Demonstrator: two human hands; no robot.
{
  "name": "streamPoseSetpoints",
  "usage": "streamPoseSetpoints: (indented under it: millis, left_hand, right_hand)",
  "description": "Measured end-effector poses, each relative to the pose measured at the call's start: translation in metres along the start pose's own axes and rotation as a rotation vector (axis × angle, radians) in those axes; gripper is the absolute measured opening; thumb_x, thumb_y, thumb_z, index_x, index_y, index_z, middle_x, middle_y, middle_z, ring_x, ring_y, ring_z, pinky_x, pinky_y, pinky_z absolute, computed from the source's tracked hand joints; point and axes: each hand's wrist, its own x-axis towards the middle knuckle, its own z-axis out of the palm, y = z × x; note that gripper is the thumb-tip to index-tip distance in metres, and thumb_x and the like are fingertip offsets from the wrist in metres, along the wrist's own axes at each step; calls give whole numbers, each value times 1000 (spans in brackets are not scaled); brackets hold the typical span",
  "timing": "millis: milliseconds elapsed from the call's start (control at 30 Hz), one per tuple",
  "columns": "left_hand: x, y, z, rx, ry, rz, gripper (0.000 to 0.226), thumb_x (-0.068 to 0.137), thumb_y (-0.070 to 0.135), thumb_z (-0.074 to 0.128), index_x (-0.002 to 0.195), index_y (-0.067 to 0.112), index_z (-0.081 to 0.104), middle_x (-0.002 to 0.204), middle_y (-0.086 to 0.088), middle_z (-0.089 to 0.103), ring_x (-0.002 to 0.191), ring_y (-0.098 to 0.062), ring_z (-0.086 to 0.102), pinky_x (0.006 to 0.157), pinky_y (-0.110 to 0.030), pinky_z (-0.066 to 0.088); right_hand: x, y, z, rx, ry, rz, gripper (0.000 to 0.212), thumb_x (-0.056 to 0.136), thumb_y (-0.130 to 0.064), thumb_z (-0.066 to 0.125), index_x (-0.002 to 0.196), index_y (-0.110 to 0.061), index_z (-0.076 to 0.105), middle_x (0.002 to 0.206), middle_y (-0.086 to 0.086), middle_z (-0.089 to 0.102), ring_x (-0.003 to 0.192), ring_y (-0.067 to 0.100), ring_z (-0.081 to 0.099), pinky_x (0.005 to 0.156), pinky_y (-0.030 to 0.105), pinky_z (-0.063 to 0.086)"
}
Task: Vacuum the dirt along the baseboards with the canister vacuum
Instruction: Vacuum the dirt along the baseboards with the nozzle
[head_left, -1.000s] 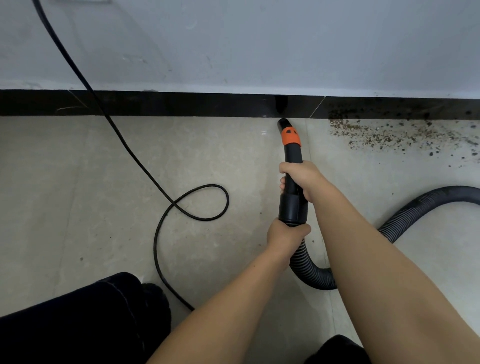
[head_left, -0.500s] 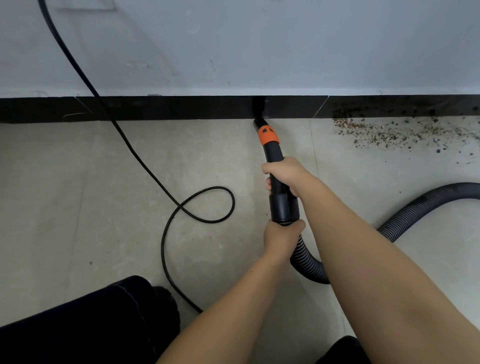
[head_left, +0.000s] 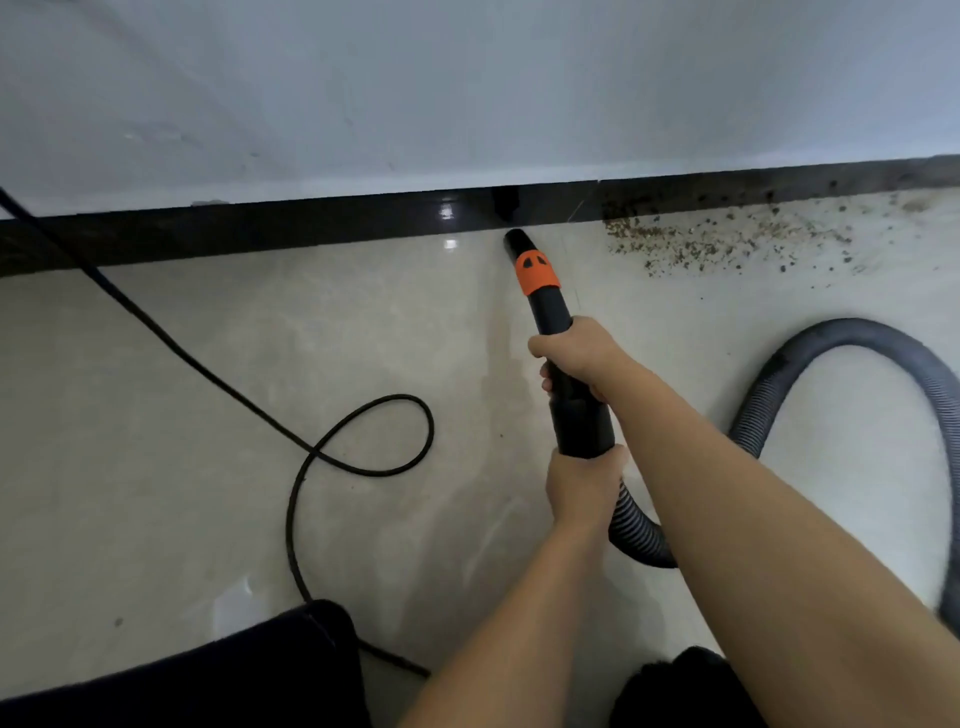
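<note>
A black vacuum nozzle (head_left: 545, 306) with an orange collar points at the black baseboard (head_left: 311, 228), its tip just short of it. My right hand (head_left: 579, 353) grips the nozzle tube midway. My left hand (head_left: 584, 486) grips the lower end where the ribbed grey hose (head_left: 831, 353) joins. The hose loops off to the right. Brown and black dirt (head_left: 701, 244) is scattered on the floor along the baseboard to the right of the nozzle tip. The canister is out of view.
A black power cord (head_left: 363, 441) runs down from the upper left and loops on the pale tiled floor left of the nozzle. My dark-clad knees (head_left: 208, 675) fill the bottom edge. A white wall rises above the baseboard.
The view has tilted and shifted, so the baseboard now slants. The nozzle tip stays at the baseboard left of the dirt patch. Both hands keep their grip.
</note>
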Motion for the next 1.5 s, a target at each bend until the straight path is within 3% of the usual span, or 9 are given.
streamPoseSetpoints:
  millis: [100,333,533,700,933,1133,1267,1500]
  left_hand:
    - [-8,6,11,28,-79,-55,27,82,19,61,108,11,61,89,-2,62,74,-15,55,52,-20,37]
    - [-22,9,4,130,-186,-159,26,76,18,63,101,12,61,82,1,60,67,-12,54,55,-23,40]
    - [-25,-7,0,299,-234,-106,22,74,11,65,95,11,59,82,-2,60,78,-20,57,66,-27,44]
    - [-20,-28,17,442,-277,-99,38,74,11,66,112,7,60,91,-6,61,82,-22,58,68,-29,46]
    - [-24,-57,63,587,-327,-72,34,75,13,67,107,9,59,93,-8,61,84,-24,59,74,-34,51]
    - [-31,-83,105,559,-222,-11,38,74,14,68,110,9,57,98,-11,63,94,-29,64,79,-36,53]
    - [-31,-87,128,474,-158,31,36,76,10,66,111,6,57,93,-10,60,84,-25,58,72,-32,48]
    - [-28,-77,166,351,-37,81,39,77,9,65,114,5,57,94,-11,59,84,-24,57,71,-30,46]
  right_hand:
    - [-2,0,-17,1,80,75,11,82,-5,56,87,-7,46,63,11,52,46,21,51,47,27,45]
    - [-13,6,-31,82,194,205,19,83,-4,56,100,-2,47,65,12,53,50,23,53,51,32,49]
    - [-22,38,-45,276,237,258,10,83,-4,55,89,-4,47,64,12,53,48,23,52,52,32,47]
    - [-26,80,-69,425,305,287,11,84,-4,56,81,-7,45,64,10,53,48,22,52,52,30,48]
    - [-33,134,-116,561,360,281,19,84,-4,55,100,-1,46,64,11,53,50,21,52,53,32,48]
    - [-32,155,-149,571,246,236,15,85,-3,54,96,-2,45,64,11,51,50,21,51,53,30,48]
    - [-27,152,-167,505,129,171,10,86,-3,53,81,-7,44,62,10,51,48,19,50,50,27,46]
    - [-5,139,-194,466,-15,78,11,84,0,53,79,-5,45,58,9,49,39,18,49,46,26,47]
